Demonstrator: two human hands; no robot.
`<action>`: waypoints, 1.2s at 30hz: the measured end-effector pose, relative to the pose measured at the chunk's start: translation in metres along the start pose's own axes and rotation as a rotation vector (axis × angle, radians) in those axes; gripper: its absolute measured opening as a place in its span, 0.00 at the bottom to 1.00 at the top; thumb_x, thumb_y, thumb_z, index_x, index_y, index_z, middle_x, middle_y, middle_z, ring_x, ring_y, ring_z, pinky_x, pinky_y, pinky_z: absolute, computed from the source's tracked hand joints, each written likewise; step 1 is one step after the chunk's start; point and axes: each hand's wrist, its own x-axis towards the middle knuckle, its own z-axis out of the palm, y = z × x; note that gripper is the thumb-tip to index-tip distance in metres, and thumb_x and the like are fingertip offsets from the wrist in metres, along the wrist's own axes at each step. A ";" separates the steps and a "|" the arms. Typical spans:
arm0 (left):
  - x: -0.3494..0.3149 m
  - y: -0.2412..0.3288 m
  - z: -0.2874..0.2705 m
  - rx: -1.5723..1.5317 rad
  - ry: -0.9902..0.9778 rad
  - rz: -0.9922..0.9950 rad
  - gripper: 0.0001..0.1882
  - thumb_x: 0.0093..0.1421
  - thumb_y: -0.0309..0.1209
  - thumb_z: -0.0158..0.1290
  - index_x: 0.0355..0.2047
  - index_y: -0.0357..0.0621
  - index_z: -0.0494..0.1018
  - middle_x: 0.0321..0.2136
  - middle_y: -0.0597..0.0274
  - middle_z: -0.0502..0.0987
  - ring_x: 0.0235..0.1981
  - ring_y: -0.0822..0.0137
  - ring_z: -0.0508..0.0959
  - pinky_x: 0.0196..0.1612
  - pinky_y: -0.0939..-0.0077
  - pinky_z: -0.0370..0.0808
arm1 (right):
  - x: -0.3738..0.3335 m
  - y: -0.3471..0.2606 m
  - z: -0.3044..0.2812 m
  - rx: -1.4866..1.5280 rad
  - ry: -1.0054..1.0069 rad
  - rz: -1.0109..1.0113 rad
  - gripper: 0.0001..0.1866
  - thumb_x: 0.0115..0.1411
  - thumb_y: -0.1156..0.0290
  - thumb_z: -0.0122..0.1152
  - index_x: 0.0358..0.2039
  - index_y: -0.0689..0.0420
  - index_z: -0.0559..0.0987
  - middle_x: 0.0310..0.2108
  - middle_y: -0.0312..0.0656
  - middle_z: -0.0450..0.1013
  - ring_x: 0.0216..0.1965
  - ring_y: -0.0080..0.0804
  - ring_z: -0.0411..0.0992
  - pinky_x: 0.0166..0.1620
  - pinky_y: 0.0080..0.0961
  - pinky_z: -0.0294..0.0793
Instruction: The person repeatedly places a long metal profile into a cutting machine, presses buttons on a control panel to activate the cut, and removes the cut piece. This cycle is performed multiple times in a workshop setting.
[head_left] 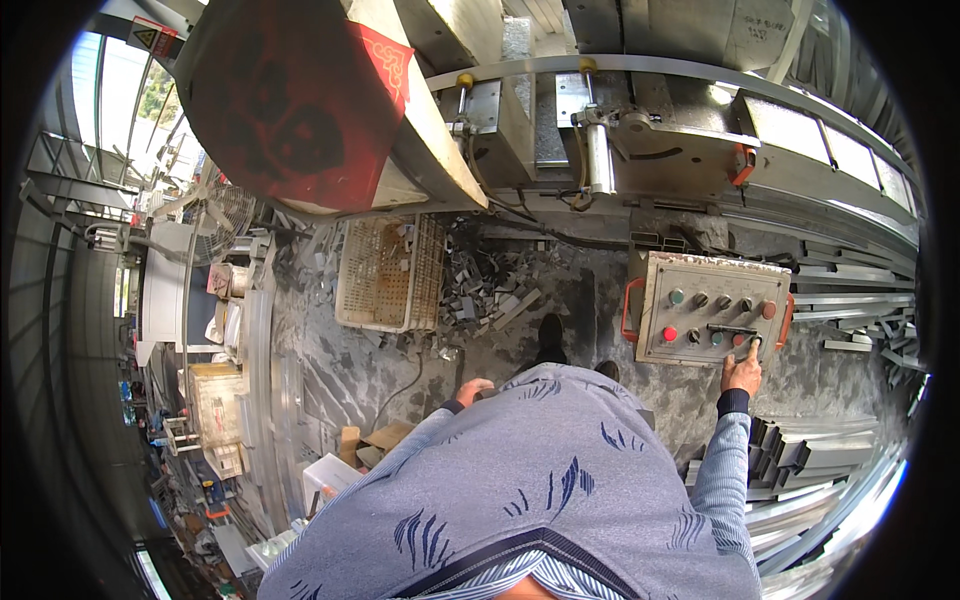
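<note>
The grey-blue patterned garment [520, 470] fills the lower centre of the frame. Right of centre, the right hand [742, 376] is at the control panel [700, 317], one finger extended onto its lower-right part; whether its grip clamps anything, I cannot tell. The left hand [474, 390], partly hidden near centre, leaves its grip unclear too.

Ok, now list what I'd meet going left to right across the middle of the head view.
Caged fan → perforated plastic crate → left hand → black shoe → bright red push button → right hand → long metal bars.
</note>
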 end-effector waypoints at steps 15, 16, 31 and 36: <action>0.002 -0.001 -0.001 0.049 -0.017 -0.013 0.17 0.52 0.37 0.57 0.39 0.41 0.76 0.40 0.56 0.77 0.45 0.62 0.76 0.48 0.73 0.70 | 0.000 -0.003 -0.001 0.017 0.009 0.003 0.39 0.49 0.61 0.61 0.61 0.50 0.60 0.36 0.57 0.74 0.37 0.53 0.73 0.43 0.41 0.72; 0.002 -0.001 0.000 0.050 -0.017 -0.015 0.17 0.52 0.37 0.57 0.39 0.41 0.76 0.40 0.56 0.77 0.45 0.62 0.76 0.49 0.73 0.70 | -0.001 -0.004 -0.002 0.017 0.007 0.003 0.39 0.49 0.61 0.61 0.61 0.51 0.60 0.36 0.57 0.74 0.37 0.52 0.73 0.43 0.41 0.72; 0.005 -0.019 0.010 0.129 -0.016 0.030 0.17 0.51 0.36 0.57 0.40 0.40 0.76 0.41 0.56 0.76 0.46 0.62 0.75 0.50 0.73 0.69 | -0.001 -0.002 0.000 0.022 0.010 -0.016 0.39 0.50 0.61 0.61 0.62 0.51 0.59 0.35 0.57 0.74 0.37 0.52 0.73 0.42 0.40 0.72; 0.007 -0.007 0.011 0.118 -0.007 -0.081 0.18 0.52 0.39 0.57 0.39 0.42 0.76 0.41 0.57 0.77 0.45 0.62 0.75 0.49 0.74 0.70 | -0.001 0.001 0.004 0.020 0.042 -0.046 0.39 0.50 0.61 0.60 0.62 0.53 0.58 0.32 0.57 0.74 0.35 0.53 0.73 0.41 0.42 0.72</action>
